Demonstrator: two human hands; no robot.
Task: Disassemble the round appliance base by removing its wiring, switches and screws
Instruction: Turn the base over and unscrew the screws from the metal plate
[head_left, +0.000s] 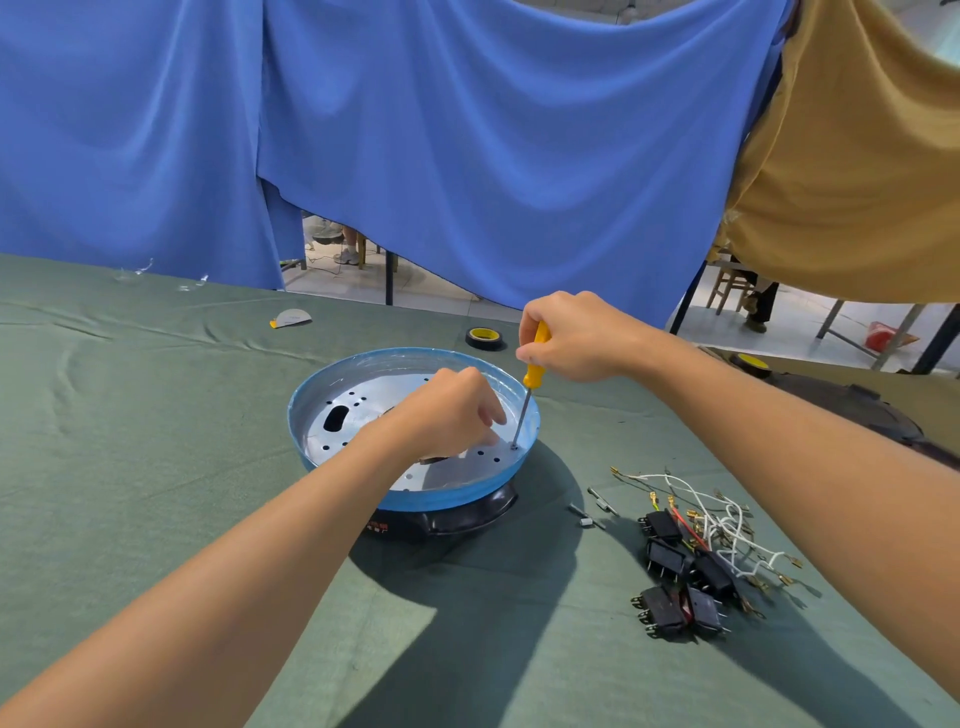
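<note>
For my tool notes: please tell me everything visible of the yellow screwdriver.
The screwdriver has a yellow, plastic-looking handle and a thin grey metal shaft. It stands almost upright, tip down on the silver plate inside the blue appliance base, near its right edge. The right hand grips the handle; the left hand sits beside the shaft.

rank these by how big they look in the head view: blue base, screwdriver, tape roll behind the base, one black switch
1. blue base, by far the largest
2. screwdriver, long but thin
3. tape roll and black switch look alike; the switch lies nearer the camera, so I leave them unranked
</note>
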